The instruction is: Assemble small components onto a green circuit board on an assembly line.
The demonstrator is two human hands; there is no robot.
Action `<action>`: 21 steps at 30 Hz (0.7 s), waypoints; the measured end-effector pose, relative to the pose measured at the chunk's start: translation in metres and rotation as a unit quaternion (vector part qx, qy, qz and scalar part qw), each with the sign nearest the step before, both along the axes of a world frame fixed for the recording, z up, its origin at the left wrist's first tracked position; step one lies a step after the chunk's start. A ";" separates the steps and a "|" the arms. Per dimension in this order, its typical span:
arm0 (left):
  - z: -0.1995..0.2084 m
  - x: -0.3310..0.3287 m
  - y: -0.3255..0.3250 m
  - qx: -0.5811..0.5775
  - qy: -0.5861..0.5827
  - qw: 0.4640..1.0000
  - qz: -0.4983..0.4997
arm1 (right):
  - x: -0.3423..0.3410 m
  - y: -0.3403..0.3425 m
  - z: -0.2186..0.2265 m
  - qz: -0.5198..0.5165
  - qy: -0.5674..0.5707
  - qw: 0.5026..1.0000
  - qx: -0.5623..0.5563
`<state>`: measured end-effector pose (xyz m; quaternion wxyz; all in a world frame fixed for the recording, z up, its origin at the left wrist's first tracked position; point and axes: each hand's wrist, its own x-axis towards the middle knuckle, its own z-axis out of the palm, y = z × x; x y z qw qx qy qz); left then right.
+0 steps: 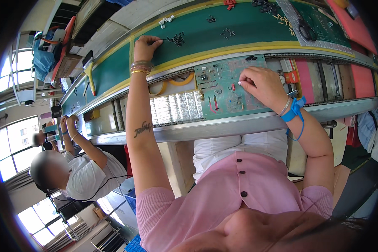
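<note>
Over the green mat, my left hand [145, 48] is reached far out, its fingers bent in and its thumb pointing right. It is just left of a small pile of black electronic components [178, 39]; whether a part sits at its fingertips is too small to tell. My right hand [262, 86] is closed in a pinch above the right part of a green circuit board [222, 110]. A tiny pale spot shows at its fingertips, which I cannot make out. The board lies flat across the rails, carrying several small parts, among them a red one [233, 87].
More piles lie on the mat: white parts [166, 21], red parts [229, 4] and tan parts [284, 22]. Black scissors [307, 31] are at the right. Rolls of yellow tape [157, 88] sit between the rails. A co-worker [88, 172] works at the left.
</note>
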<state>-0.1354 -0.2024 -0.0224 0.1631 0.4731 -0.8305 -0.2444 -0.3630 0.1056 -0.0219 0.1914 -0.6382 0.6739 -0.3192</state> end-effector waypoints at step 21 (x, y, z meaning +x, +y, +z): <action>0.018 -0.050 0.202 0.510 0.362 0.770 -0.125 | 0.013 -0.001 0.022 -0.010 0.052 0.953 -0.298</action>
